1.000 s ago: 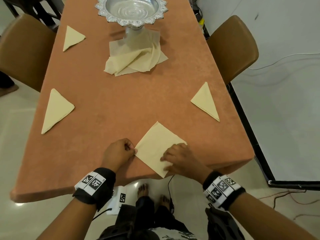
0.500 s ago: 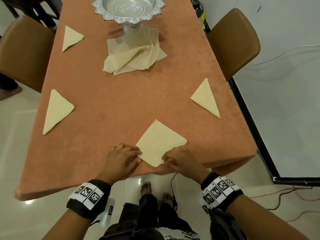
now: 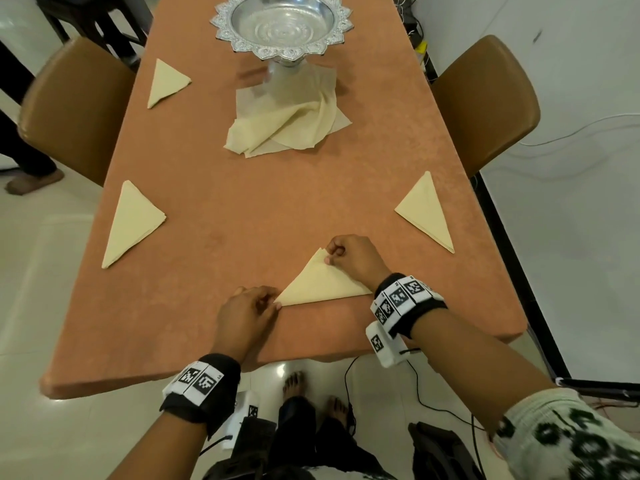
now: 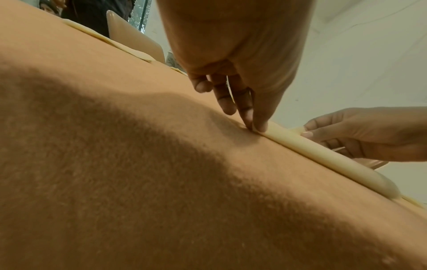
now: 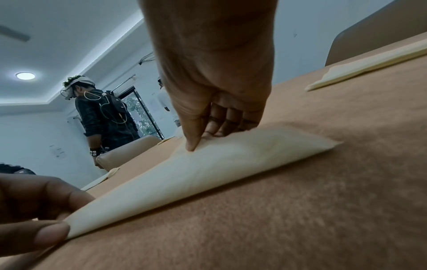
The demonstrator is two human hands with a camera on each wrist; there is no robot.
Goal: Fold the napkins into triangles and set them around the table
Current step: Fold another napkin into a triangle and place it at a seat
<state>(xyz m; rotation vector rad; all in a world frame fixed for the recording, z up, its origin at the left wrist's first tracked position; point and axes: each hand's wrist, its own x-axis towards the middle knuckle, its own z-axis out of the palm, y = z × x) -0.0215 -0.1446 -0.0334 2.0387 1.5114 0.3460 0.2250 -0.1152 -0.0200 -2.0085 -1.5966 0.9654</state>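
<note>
Both hands are on the napkin (image 3: 320, 284) at the near end of the table (image 3: 242, 209), and it lies as a triangle, long folded edge toward me, apex pointing away. My right hand (image 3: 353, 259) is at the apex: thumb and fingers curled, pinching the top corner, thumb tip (image 5: 191, 144) pressing down on the upper layer. In the right wrist view the top layer isn't flat; it bows up a little off the cloth between the two corners I hold. My left hand (image 3: 247, 313) is at the left corner of the fold: fingers curled, thumb and index fingertips (image 4: 258, 126) nipping that point against the table. The other fingers of that hand are tucked loosely and touch nothing I can make out. The hands are apart, one per corner; the right corner of the triangle lies free just beside my right wristband (image 3: 403, 301). I can't tell whether the two layers line up exactly at the apex; my fingers cover it. Three more folded triangles are set out: one at the right edge (image 3: 427, 211) near the right chair (image 3: 485, 102), one at the left edge (image 3: 133, 221), one further up the left side (image 3: 166, 81) by the left chair (image 3: 76, 105). A loose pile of unfolded napkins (image 3: 291, 124) sits mid-table, partly under the foot of the silver pedestal bowl (image 3: 282, 24).
</note>
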